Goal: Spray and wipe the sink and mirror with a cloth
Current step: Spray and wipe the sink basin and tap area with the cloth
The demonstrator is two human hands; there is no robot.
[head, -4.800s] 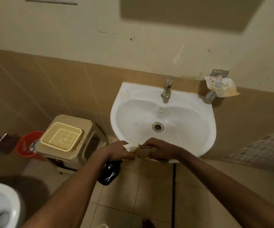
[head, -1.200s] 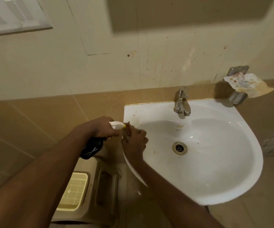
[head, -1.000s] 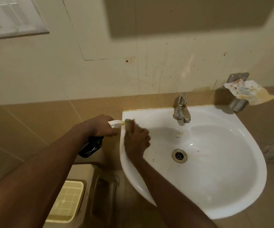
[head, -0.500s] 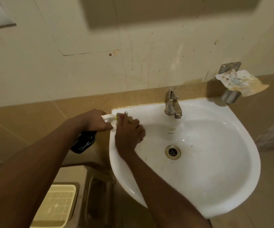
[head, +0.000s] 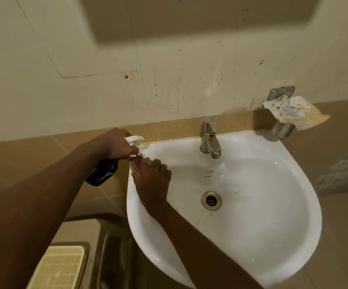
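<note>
A white wall-hung sink [head: 273,236] fills the lower right, speckled with dark spots around its drain [head: 211,200]. My right hand [head: 151,180] presses a small cloth [head: 134,166], mostly hidden under the fingers, onto the sink's back left rim. My left hand [head: 114,143] holds a black spray bottle [head: 102,173] with a white head just left of the rim, touching the right hand's fingertips. The mirror's lower edge [head: 200,19] shows at the top, blurred.
A chrome tap [head: 210,140] stands at the sink's back. A metal wall holder with crumpled stained paper [head: 292,110] sits at the right. A beige bin with a grid lid [head: 60,268] stands below left of the sink.
My right hand with the cloth has rubbed along the sink's back left rim, sliding slightly toward me. The left hand with the bottle has stayed beside it. The view has shifted a little.
</note>
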